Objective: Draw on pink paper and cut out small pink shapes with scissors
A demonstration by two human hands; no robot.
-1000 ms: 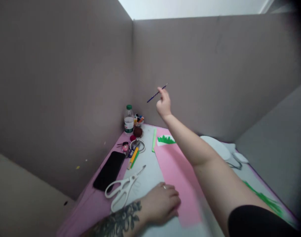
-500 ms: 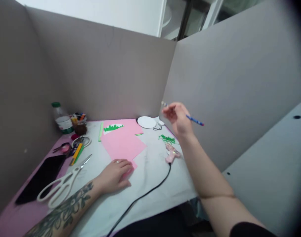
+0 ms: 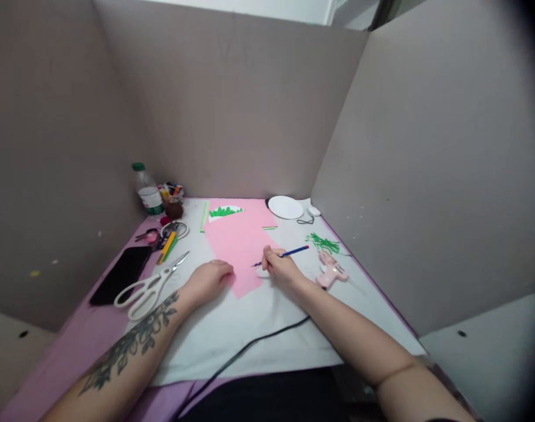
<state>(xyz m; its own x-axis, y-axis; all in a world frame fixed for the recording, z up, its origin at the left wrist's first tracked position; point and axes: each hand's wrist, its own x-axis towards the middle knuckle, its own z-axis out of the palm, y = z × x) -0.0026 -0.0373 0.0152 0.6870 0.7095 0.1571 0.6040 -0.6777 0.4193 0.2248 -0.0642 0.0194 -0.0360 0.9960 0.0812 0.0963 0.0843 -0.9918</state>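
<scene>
My right hand (image 3: 279,266) pinches a blue pencil (image 3: 296,252) with a red end. The pencil's tip points down and left, at or just above the pink paper (image 3: 236,249). My left hand (image 3: 210,281) lies at the paper's left edge with its fingers stretched toward the sheet; part of the fingers is hidden. Near the paper's far end is a white piece with a jagged green edge (image 3: 225,212). White-handled scissors (image 3: 150,287) lie left of my left hand, blades partly apart. A pink glue gun (image 3: 331,272) lies beyond my right forearm.
On the left are a black phone (image 3: 122,275), a yellow cutter (image 3: 166,247), a roll of tape (image 3: 181,230) and a bottle (image 3: 149,193). A white plate (image 3: 285,207) and green strips (image 3: 323,242) lie at right. A black cord (image 3: 249,346) crosses the front. Grey panels (image 3: 241,105) enclose the table.
My right hand has come down from the air to the pink paper with the pencil; the pencil's tip now points at the sheet. My left hand stays by the paper. The view has swung right.
</scene>
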